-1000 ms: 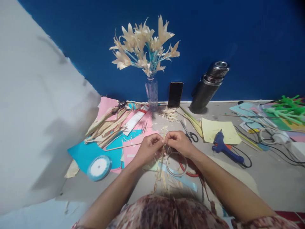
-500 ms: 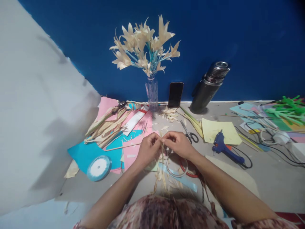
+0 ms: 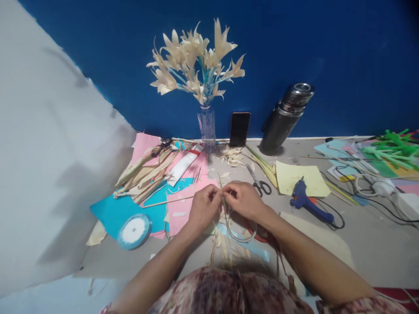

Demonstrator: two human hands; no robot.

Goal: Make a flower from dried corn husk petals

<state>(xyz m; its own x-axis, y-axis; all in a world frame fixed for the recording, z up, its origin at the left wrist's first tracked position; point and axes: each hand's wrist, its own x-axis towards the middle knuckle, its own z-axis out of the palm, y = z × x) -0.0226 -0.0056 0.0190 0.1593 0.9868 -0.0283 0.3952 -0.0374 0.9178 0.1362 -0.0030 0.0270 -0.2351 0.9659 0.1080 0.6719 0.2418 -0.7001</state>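
My left hand and my right hand meet over the middle of the table, fingertips touching. Both are closed in a pinch on a thin pale strip of dried husk, whose end sticks up between them. Part of the strip is hidden by my fingers. Just below my right hand lie a whitish ring and a red ring, partly covered by my arm. A thin stick runs leftward from behind my left hand. Husk scraps and a light blue ribbon lie underneath.
Black-handled scissors and a blue glue gun lie to the right. A ribbon spool and dried husks are on the left. Behind stand a vase of husk flowers, a phone and a flask.
The husk strip's tip now shows above my fingertips. My hands keep their pinch, turned slightly. The whole view has shifted a little.
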